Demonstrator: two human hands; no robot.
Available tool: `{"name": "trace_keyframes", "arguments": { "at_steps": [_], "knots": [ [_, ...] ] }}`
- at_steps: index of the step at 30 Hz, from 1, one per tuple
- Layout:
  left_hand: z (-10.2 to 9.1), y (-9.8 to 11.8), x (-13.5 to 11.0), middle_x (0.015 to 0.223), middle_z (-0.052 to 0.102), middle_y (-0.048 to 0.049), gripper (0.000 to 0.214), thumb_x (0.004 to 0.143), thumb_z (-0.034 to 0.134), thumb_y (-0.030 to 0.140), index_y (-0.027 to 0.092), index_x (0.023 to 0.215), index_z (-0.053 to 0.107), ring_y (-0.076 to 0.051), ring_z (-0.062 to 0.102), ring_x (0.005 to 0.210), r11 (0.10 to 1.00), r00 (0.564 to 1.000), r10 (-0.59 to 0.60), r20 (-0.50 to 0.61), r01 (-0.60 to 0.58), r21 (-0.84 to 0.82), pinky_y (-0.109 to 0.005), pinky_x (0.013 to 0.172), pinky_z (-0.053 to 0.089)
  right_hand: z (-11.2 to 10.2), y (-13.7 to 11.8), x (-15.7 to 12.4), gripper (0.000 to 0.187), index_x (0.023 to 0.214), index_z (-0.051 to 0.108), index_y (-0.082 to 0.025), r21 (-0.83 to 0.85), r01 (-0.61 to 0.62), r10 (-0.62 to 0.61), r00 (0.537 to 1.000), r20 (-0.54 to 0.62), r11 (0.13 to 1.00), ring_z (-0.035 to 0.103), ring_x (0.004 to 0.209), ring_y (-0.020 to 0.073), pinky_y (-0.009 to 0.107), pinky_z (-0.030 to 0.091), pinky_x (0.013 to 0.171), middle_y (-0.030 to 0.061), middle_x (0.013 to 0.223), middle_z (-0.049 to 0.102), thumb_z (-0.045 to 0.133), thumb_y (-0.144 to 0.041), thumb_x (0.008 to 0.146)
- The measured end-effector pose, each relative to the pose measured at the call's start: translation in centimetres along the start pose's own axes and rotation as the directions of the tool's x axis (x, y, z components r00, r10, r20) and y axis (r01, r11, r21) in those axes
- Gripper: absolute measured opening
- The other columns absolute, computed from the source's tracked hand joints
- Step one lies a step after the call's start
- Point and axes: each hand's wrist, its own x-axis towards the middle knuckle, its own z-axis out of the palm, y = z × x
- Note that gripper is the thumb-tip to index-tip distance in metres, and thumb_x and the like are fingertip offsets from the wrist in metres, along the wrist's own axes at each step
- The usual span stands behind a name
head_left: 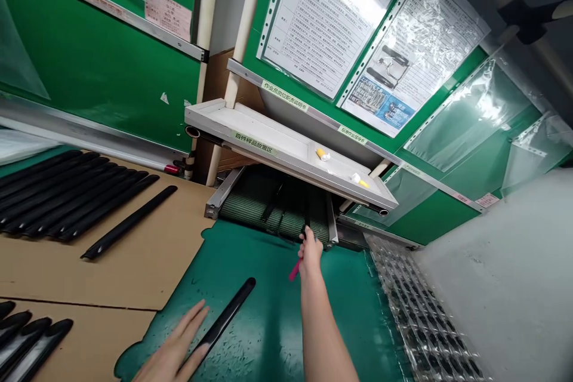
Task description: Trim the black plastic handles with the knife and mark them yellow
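My right hand (310, 250) reaches forward to the near end of a green conveyor belt (250, 200) under a white shelf. Its fingers close on a long black plastic strip (308, 215) lying on the belt, and a pink pen (294, 270) sticks out below the palm. My left hand (172, 352) lies low on the green mat (268, 322) with fingers stretched flat. It touches the near end of another black strip (226, 316) lying on the mat.
Several black strips (67, 194) lie in a row on brown cardboard (134, 262) at the left, more at the bottom left corner. A clear blister tray (421, 316) of small parts runs along the right. Instruction sheets (326, 12) hang on the green board.
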Motion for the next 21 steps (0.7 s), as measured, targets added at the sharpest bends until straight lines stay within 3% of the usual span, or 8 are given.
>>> {"name": "trace_keyframes", "arguments": {
  "at_steps": [3,6,9,11,12,15,18,21],
  "knots": [
    [-2.2,4.2,0.2,0.150,0.059,-0.0085,0.068,0.090,0.052,0.068,0.033,0.149,0.053,-0.038,0.049,0.142,0.940,0.996,-0.090,-0.014,0.080,-0.333,-0.053,0.114,0.046,-0.7,1.8,-7.6,0.065,0.078,0.054,-0.022,0.234,-0.127,0.084,0.979,0.187,0.964,0.034,0.047,0.0101,0.026,0.032,0.043,-0.0072,0.060,0.036,0.039,-0.084,0.084],
    [-3.0,9.7,0.2,0.146,0.061,-0.0094,0.064,0.089,0.061,0.064,0.030,0.143,0.056,-0.033,0.056,0.135,0.689,0.994,-0.094,0.054,0.105,-0.717,-0.045,0.114,0.047,-0.8,3.7,-16.7,0.070,0.071,0.054,-0.022,0.316,-0.318,0.167,0.891,0.422,0.894,0.027,0.045,0.0083,0.025,0.027,0.040,-0.0071,0.059,0.036,0.049,-0.092,0.065],
    [-2.8,14.2,0.2,0.133,0.068,-0.0140,0.063,0.090,0.065,0.053,0.023,0.143,0.050,-0.027,0.071,0.107,0.403,0.996,-0.053,0.071,0.087,-0.911,-0.037,0.093,0.059,-0.5,4.8,-23.5,0.070,0.063,0.058,-0.019,0.297,-0.663,0.247,0.598,0.762,0.687,0.023,0.042,0.0048,0.022,0.018,0.038,-0.0088,0.054,0.033,0.070,-0.087,0.053],
    [-3.1,15.8,0.4,0.106,0.073,-0.0091,0.058,0.091,0.065,0.046,0.021,0.141,0.048,-0.015,0.066,0.064,0.432,0.997,-0.050,-0.066,-0.038,-0.901,-0.028,0.059,0.055,-0.3,4.9,-25.4,0.070,0.065,0.064,-0.016,0.267,-0.748,0.214,0.477,0.852,0.607,0.023,0.042,0.0033,0.020,0.014,0.038,-0.0090,0.053,0.034,0.076,-0.084,0.056],
    [-3.6,16.2,0.6,0.093,0.069,-0.0040,0.054,0.092,0.063,0.044,0.021,0.138,0.048,-0.010,0.054,0.050,0.509,0.983,-0.042,-0.177,-0.132,-0.850,-0.024,0.047,0.045,-0.3,4.9,-25.5,0.069,0.066,0.066,-0.015,0.276,-0.732,0.198,0.489,0.849,0.623,0.024,0.042,0.0030,0.019,0.013,0.038,-0.0087,0.053,0.035,0.076,-0.083,0.060],
    [-5.7,16.6,2.0,0.077,0.053,0.0042,0.042,0.096,0.051,0.047,0.021,0.130,0.049,-0.007,0.036,0.043,0.713,0.893,0.050,-0.447,-0.345,-0.610,-0.023,0.043,0.030,-0.9,4.5,-24.0,0.062,0.066,0.064,-0.015,0.343,-0.624,0.203,0.637,0.743,0.702,0.026,0.043,0.0029,0.017,0.014,0.038,-0.0086,0.053,0.037,0.082,-0.075,0.064],
    [-7.4,16.1,3.7,0.081,0.056,0.0016,0.043,0.099,0.042,0.053,0.022,0.128,0.051,-0.011,0.044,0.050,0.806,0.860,0.109,-0.499,-0.370,-0.462,-0.026,0.050,0.037,-1.7,4.4,-22.2,0.060,0.066,0.060,-0.018,0.396,-0.553,0.241,0.755,0.610,0.733,0.028,0.043,0.0039,0.017,0.020,0.037,-0.0095,0.054,0.037,0.091,-0.069,0.055],
    [-7.0,14.4,4.8,0.091,0.065,-0.0055,0.047,0.094,0.052,0.057,0.023,0.126,0.057,-0.022,0.061,0.075,0.884,0.862,0.152,-0.484,-0.337,-0.323,-0.033,0.070,0.047,-1.6,4.6,-21.6,0.062,0.067,0.059,-0.019,0.421,-0.517,0.242,0.798,0.552,0.745,0.030,0.044,0.0044,0.017,0.023,0.036,-0.0098,0.054,0.037,0.091,-0.070,0.052]
  ]
}}
